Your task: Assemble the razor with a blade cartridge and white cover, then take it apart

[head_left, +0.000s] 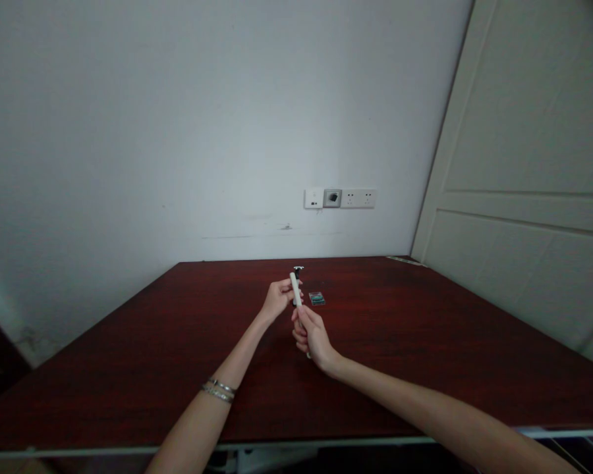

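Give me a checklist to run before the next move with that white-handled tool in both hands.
1. Upper grip: left hand closed on the white handle: ok.
2. Lower grip: right hand closed on the same handle: ok.
3. Fit of the dark head at the handle's top: cannot tell, too small.
4. Spacing: small teal packet lies on the table, apart from both hands: ok.
5. Packet open or sealed: cannot tell.
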`<act>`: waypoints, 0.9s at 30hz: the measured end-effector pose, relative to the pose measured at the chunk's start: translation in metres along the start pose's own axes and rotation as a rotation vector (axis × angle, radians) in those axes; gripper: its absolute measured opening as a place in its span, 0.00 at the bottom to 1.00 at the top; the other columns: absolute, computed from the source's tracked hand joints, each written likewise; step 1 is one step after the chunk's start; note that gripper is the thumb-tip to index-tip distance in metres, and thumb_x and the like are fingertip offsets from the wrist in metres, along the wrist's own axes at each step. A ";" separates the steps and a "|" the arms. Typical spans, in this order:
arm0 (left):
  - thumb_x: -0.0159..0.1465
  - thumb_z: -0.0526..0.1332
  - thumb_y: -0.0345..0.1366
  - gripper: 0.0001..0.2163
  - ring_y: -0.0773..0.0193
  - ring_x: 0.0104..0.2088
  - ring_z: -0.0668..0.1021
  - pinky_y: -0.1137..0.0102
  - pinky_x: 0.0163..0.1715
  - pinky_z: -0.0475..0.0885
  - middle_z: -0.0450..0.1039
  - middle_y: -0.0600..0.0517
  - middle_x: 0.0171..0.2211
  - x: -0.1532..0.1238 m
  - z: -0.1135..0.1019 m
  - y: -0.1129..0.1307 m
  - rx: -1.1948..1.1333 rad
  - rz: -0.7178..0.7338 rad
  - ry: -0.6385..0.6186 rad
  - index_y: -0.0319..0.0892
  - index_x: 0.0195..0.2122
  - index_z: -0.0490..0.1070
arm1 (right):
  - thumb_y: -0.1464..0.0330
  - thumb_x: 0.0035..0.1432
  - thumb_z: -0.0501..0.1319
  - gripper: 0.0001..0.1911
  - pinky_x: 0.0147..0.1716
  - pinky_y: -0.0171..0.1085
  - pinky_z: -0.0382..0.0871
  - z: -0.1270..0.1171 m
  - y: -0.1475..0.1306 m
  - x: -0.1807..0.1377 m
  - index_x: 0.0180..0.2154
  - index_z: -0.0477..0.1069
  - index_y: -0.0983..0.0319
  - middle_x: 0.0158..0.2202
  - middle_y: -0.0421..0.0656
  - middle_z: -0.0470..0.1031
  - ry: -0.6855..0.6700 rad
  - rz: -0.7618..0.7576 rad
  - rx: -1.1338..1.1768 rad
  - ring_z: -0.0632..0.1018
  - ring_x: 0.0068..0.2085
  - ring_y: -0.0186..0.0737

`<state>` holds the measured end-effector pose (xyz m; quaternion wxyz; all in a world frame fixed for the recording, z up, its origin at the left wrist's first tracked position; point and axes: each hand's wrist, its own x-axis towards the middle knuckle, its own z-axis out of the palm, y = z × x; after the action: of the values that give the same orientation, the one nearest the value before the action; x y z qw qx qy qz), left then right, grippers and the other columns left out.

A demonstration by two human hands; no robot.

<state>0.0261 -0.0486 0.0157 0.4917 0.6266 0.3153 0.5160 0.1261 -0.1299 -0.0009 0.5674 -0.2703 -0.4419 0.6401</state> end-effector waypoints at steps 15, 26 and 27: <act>0.46 0.64 0.31 0.08 0.71 0.20 0.70 0.77 0.20 0.62 0.70 0.53 0.20 -0.001 0.002 0.003 0.034 0.063 -0.040 0.34 0.28 0.72 | 0.50 0.45 0.60 0.22 0.10 0.24 0.37 0.001 -0.009 0.007 0.27 0.57 0.60 0.14 0.27 0.48 0.026 -0.121 0.009 0.47 0.13 0.21; 0.47 0.63 0.31 0.07 0.70 0.22 0.70 0.76 0.21 0.62 0.71 0.53 0.21 0.000 0.000 0.002 0.050 0.073 -0.034 0.35 0.28 0.72 | 0.50 0.45 0.60 0.21 0.10 0.23 0.37 -0.002 -0.007 0.010 0.27 0.57 0.60 0.14 0.27 0.48 0.019 -0.106 0.027 0.46 0.13 0.21; 0.47 0.63 0.31 0.06 0.70 0.22 0.70 0.76 0.22 0.62 0.70 0.53 0.21 0.001 0.000 0.002 0.051 0.084 -0.037 0.35 0.27 0.72 | 0.50 0.46 0.60 0.21 0.10 0.23 0.37 -0.002 -0.008 0.011 0.27 0.57 0.60 0.14 0.27 0.48 0.017 -0.108 0.033 0.46 0.13 0.21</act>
<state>0.0260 -0.0486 0.0173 0.4593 0.6610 0.2925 0.5163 0.1295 -0.1191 0.0065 0.6092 -0.2423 -0.4405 0.6133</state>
